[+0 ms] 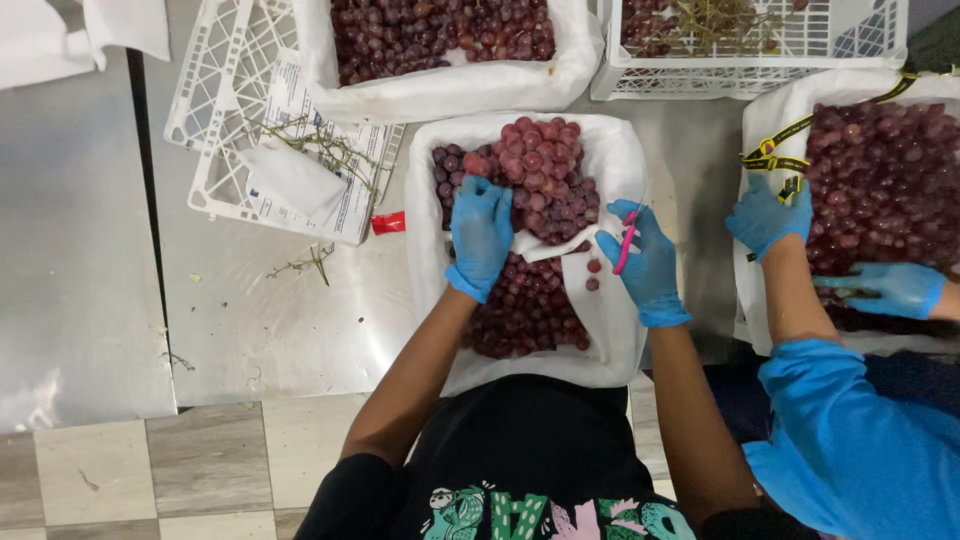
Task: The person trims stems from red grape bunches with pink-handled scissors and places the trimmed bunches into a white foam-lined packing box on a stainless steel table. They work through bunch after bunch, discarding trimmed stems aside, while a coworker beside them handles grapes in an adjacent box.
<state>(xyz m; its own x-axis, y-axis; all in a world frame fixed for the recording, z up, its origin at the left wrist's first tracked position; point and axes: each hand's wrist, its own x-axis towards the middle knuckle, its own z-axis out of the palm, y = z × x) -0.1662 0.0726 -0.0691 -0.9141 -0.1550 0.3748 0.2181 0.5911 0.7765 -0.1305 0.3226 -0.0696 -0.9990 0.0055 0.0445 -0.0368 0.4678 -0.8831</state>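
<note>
A white-lined crate point(432, 180) holds red grapes point(545, 180) right in front of me. My left hand point(481, 232), in a blue glove, rests on the grapes and grips a bunch at the crate's left side. My right hand point(645, 260), also blue-gloved, holds small pink-handled scissors point(629, 240) over the crate's right edge, next to a fold of white paper point(560, 245). A couple of loose grapes point(593, 275) lie on the liner near it.
A co-worker's gloved hands point(770, 215) work in another lined grape crate point(885, 180) to the right. More grape crates stand behind point(440, 40). An empty white plastic crate point(225, 90) with paper and stems lies at left on the steel table point(260, 320).
</note>
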